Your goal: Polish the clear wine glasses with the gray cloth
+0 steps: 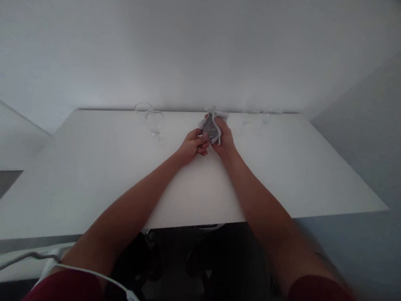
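Observation:
Both my hands meet over the far middle of a white table point(79, 168). My right hand point(225, 138) is closed round a crumpled grey-white cloth point(212, 127), and something may be wrapped in it, though I cannot make it out. Fingers curled, my left hand point(194, 146) pinches the lower left edge of that cloth bundle. Two clear stemmed glasses stand to the left of my hands, one point(143, 109) near the wall and one point(155, 121) slightly closer to me.
Faint clear glassware point(255, 118) stands near the wall at the back right. White walls close the table at the back and on the right. A white cable point(105, 280) runs across my lap below the table's front edge.

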`<state>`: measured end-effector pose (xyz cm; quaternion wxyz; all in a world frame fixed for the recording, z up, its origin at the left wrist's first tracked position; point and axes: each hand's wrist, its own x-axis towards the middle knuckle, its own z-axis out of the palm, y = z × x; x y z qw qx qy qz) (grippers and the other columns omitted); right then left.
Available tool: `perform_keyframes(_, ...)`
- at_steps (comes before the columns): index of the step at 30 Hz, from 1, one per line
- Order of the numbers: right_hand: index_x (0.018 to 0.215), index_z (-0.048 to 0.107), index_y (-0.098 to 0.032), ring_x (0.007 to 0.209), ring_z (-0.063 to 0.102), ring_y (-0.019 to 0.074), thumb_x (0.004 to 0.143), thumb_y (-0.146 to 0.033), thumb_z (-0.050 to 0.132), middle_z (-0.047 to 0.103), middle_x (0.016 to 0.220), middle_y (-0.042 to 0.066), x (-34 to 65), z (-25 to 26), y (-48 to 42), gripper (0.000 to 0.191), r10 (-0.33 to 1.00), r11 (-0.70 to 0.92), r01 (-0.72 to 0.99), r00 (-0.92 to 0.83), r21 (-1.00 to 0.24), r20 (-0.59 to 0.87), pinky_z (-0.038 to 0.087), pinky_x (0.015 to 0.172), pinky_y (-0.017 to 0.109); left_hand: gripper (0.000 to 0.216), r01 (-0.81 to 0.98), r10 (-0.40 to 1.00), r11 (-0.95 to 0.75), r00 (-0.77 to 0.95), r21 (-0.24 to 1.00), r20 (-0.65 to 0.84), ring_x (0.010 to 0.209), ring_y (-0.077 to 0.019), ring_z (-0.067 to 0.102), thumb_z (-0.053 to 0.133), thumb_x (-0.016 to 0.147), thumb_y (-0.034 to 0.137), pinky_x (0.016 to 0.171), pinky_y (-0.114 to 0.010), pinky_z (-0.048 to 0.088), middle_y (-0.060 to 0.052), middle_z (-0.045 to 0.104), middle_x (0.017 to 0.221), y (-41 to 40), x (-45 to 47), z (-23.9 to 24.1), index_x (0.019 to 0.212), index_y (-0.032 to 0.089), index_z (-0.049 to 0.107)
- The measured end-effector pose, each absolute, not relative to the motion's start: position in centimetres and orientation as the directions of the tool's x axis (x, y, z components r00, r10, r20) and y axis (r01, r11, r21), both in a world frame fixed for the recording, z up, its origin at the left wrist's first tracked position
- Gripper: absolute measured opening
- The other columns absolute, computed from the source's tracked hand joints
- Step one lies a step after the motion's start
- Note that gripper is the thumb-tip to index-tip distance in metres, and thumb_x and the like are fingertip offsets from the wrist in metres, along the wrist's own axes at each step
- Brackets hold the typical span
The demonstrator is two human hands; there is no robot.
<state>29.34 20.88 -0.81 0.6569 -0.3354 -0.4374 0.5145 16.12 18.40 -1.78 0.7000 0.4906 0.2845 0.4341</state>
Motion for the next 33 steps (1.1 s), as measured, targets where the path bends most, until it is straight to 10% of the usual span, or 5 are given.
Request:
perform_keyframes(5, 0.107, 0.066, -0.026, 0.102, 0.072, 0.0232, 0.066, -0.054, 0.093, 0.076, 0.105, 0.005, 27.9, -1.3, 20.6, 0.057, 0.865, 0.421, -0.116, 0.351, -0.900, 0.359, 0.062, 0.081, 0.034, 0.053, -0.273, 0.954, -0.030, 0.280, 0.962, 0.109, 0.039, -0.0055, 0.043, 0.083, 0.081, 0.034, 0.043, -0.018, 0.034, 0.015, 0.046, 0.055, 18.8, 16.3, -2.7, 0.090, 0.028, 0.031)
perform_keyframes(12, 0.100, 0.067, -0.023, 0.092, 0.074, 0.0266, 0.082, -0.077, 0.068, 0.075, 0.096, 0.008, 28.8, -1.3, 21.0, 0.057, 0.960, 0.264, -0.271, 0.164, -0.926, 0.225, 0.063, 0.076, 0.040, 0.050, -0.314, 0.885, 0.143, 0.465, 0.938, 0.021, 0.040, -0.0035, 0.039, 0.082, 0.085, 0.052, 0.051, -0.023, 0.048, 0.012, 0.052, 0.060, 18.4, 16.1, -1.9, 0.097, 0.025, 0.040)
perform_keyframes(18, 0.113, 0.064, -0.024, 0.113, 0.069, 0.0277, 0.081, -0.067, 0.077, 0.074, 0.113, 0.011, 28.1, -1.3, 20.5, 0.056, 0.817, 0.429, 0.141, 0.361, -0.892, 0.450, 0.059, 0.094, 0.041, 0.043, -0.266, 0.942, 0.049, 0.332, 0.963, 0.044, 0.042, -0.0056, 0.045, 0.077, 0.087, 0.028, 0.048, -0.018, 0.040, 0.014, 0.048, 0.057, 18.7, 16.5, -2.8, 0.092, 0.027, 0.034)
perform_keyframes(24, 0.104, 0.066, -0.021, 0.105, 0.072, 0.0292, 0.089, -0.089, 0.045, 0.075, 0.100, 0.012, 28.4, -1.5, 21.6, 0.073, 0.955, 0.247, -0.183, 0.214, -0.952, 0.207, 0.062, 0.086, 0.045, 0.044, -0.365, 0.854, 0.191, 0.519, 0.911, 0.029, 0.043, -0.0044, 0.038, 0.077, 0.092, 0.044, 0.052, -0.023, 0.050, 0.010, 0.048, 0.059, 18.3, 15.9, -1.6, 0.083, 0.024, 0.039)
perform_keyframes(33, 0.107, 0.066, -0.024, 0.104, 0.070, 0.0246, 0.077, -0.063, 0.082, 0.074, 0.107, 0.006, 28.6, -0.7, 19.9, 0.051, 0.847, 0.455, -0.012, 0.314, -0.890, 0.429, 0.060, 0.094, 0.040, 0.037, -0.387, 0.784, 0.355, 0.619, 0.851, -0.046, 0.041, -0.0030, 0.034, 0.078, 0.094, 0.035, 0.052, -0.021, 0.048, 0.009, 0.046, 0.060, 18.0, 15.1, -0.6, 0.080, 0.021, 0.047)
